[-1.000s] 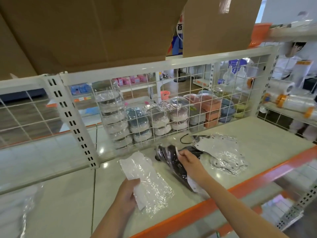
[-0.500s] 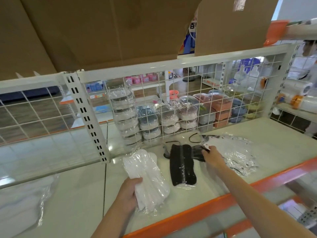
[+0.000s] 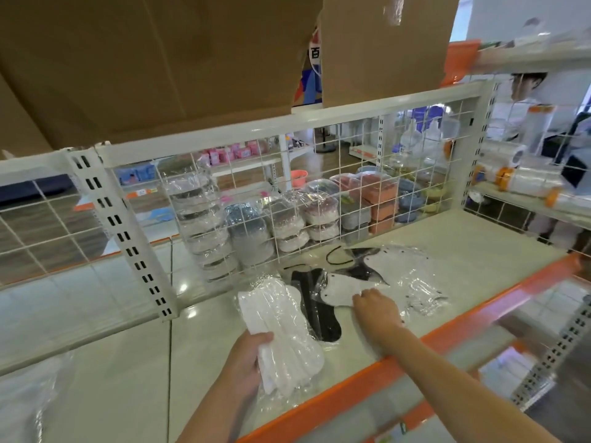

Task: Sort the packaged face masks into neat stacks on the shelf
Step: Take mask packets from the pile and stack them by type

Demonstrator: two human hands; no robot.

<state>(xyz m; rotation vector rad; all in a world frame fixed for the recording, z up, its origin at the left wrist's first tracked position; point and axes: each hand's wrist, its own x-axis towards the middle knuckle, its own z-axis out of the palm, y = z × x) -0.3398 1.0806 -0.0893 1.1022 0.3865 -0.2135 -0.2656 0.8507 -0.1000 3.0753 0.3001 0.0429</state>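
White packaged masks (image 3: pixel 281 330) sit in the left hand (image 3: pixel 246 362); black masks (image 3: pixel 319 302) lie between the hands, another white pack (image 3: pixel 345 290) at the right hand (image 3: pixel 375 310); the pale shelf (image 3: pixel 479 251) has an orange edge.

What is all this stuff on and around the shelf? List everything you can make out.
White mask pack: one, white in clear wrap, shelf front left.
Black mask pack: one, black, lying just right of the white pack.
Loose mask packs: a few, white and dark, heaped at shelf centre right.
Shelf: one, cream with orange front edge.
Wire grid: one, white, along the shelf's back.
Stacked containers: many, clear-wrapped, behind the grid.
Cardboard boxes: two, brown, on top.
Left hand: holds the white mask pack.
Right hand: on a white pack in the heap; grip unclear.
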